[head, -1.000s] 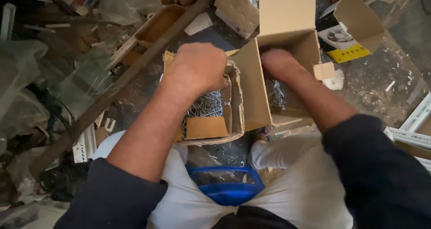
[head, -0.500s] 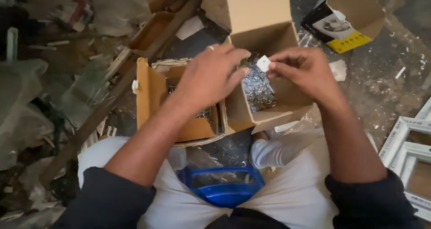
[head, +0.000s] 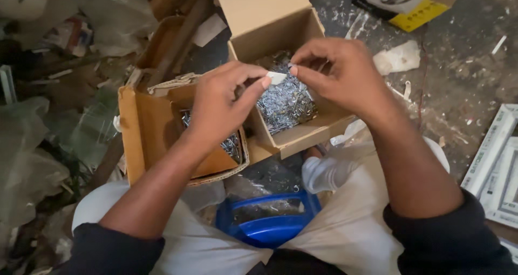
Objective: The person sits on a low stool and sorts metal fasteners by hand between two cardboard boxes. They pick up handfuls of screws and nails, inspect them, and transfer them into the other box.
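Screws (head: 283,99) fill the bottom of the open cardboard box (head: 270,13) sitting upper middle of the frame, a shiny silver pile, and both hands hover right above it. Biggest thing after that is the second, beat-up cardboard box (head: 143,129) to its left, touching it at the corner, with more screws showing under the left wrist. Down at the bottom centre there's a blue plastic stool (head: 267,229) between the person's white trousers (head: 350,232), and a white sock (head: 324,173) pokes out just below the screw box. Left hand (head: 221,110) is curled with thumb and forefinger pinched shut on a small white scrap (head: 277,78); right hand (head: 342,72) meets it from the other side, fingertips closed on the same little piece, so both are gripping it over the screws. Upper right corner has a black and yellow carton (head: 410,2) on the dusty floor, white frame pieces (head: 499,167) along the right edge, and crumpled clear plastic (head: 32,145) on the left.
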### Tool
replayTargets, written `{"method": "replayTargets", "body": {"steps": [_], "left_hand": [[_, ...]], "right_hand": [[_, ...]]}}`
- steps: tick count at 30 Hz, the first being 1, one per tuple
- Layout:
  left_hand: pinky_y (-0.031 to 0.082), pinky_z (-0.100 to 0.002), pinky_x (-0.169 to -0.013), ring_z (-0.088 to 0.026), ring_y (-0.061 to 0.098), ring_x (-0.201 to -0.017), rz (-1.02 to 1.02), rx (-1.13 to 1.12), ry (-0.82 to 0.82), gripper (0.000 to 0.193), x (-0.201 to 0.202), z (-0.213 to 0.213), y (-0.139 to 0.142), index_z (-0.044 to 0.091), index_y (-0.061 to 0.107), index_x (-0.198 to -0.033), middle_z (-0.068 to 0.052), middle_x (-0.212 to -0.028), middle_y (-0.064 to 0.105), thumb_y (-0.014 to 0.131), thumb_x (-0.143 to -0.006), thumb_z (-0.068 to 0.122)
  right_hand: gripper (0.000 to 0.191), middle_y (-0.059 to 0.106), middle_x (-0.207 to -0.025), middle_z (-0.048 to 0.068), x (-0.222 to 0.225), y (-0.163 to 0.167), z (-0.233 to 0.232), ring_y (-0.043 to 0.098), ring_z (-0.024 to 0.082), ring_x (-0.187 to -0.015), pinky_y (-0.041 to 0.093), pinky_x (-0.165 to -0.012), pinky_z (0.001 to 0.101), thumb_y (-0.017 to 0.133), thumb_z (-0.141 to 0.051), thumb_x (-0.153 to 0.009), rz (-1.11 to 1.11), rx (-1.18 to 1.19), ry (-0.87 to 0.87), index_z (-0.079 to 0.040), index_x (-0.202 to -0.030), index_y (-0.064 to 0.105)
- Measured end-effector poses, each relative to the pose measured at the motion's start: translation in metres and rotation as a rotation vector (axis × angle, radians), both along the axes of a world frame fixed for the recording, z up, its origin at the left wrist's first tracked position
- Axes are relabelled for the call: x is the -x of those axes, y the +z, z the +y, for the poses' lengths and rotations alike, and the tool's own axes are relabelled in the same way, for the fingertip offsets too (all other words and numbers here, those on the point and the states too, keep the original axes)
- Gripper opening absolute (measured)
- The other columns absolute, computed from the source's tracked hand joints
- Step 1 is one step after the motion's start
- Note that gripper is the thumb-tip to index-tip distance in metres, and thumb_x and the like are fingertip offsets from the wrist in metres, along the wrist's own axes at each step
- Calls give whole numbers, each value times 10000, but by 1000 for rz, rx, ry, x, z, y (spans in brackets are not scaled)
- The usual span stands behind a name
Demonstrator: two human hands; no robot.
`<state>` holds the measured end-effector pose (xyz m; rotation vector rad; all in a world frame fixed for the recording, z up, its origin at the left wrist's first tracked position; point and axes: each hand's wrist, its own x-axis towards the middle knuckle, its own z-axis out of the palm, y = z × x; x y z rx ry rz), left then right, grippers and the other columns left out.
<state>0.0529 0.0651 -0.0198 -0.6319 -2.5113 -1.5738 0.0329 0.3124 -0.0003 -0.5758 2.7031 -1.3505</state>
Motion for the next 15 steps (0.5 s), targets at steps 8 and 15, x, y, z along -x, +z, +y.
{"method": "replayTargets", "body": {"steps": [8, 15], "left_hand": [[512, -309, -643, -190, 673, -719, 51, 83, 3, 147, -3, -2, 7, 62, 753, -1107, -89, -905, 715, 749, -981, 138], [522, -314, -676, -214, 707, -798, 98, 98, -1, 146, -4, -1, 6, 63, 754, -1113, -100, -957, 744, 757, -979, 122]], "right_hand": [[295, 690, -1195, 122, -1, -3, 5, 611, 317, -1201, 497, -1040, 436, 796, -131, -922, 392, -238, 12, -100, -1209, 734], [368, 710, -1166, 111, 5, -5, 4, 636, 328, -1145, 490, -990, 461, 796, -233, -894, 255, -109, 254, -88, -1222, 715]]}}
